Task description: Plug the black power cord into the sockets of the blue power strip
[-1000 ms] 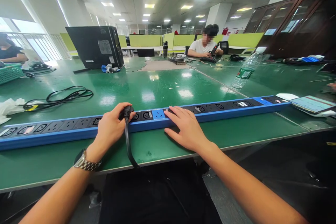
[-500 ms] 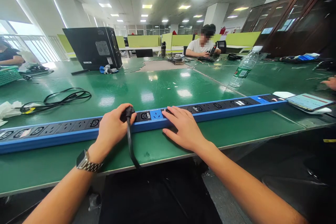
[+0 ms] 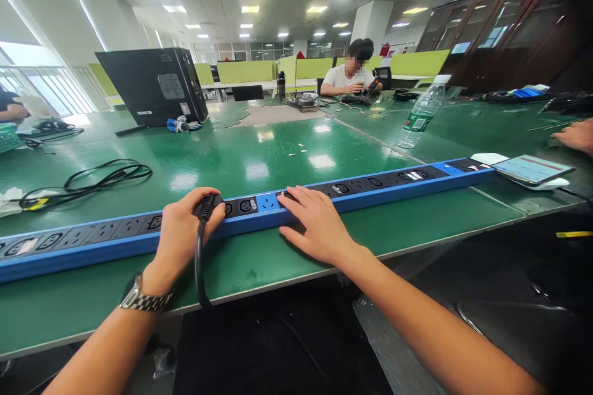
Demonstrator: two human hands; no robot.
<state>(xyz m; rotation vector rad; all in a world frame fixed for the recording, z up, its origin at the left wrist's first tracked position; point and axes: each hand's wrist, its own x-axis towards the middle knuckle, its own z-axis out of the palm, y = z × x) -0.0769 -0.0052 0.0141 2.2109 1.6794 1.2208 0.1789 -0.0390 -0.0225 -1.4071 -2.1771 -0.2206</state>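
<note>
A long blue power strip [image 3: 370, 199] with black and blue socket modules lies across the near side of the green table [image 3: 222, 163]. My left hand [image 3: 185, 222], with a metal-banded watch [image 3: 147, 297] on its wrist, grips a black power plug [image 3: 209, 205] over the left-middle sockets. The plug's thick cord [image 3: 200, 265] hangs down past the table edge. Whether its prongs are in a socket is hidden. My right hand [image 3: 319, 222] lies flat with fingers stretched over the strip, just right of a blue socket module [image 3: 267, 202].
A tablet [image 3: 532, 168] lies at the strip's right end. Behind the strip stand a water bottle [image 3: 424, 114] and a black computer case [image 3: 152, 86]. Coiled black cable [image 3: 106, 176] lies at left. A person [image 3: 347, 77] sits across; another person's hand [image 3: 577, 134] shows at right.
My left hand has shifted left along the strip with the plug, uncovering a socket beside it. My right hand stays on the strip. The view has turned slightly right.
</note>
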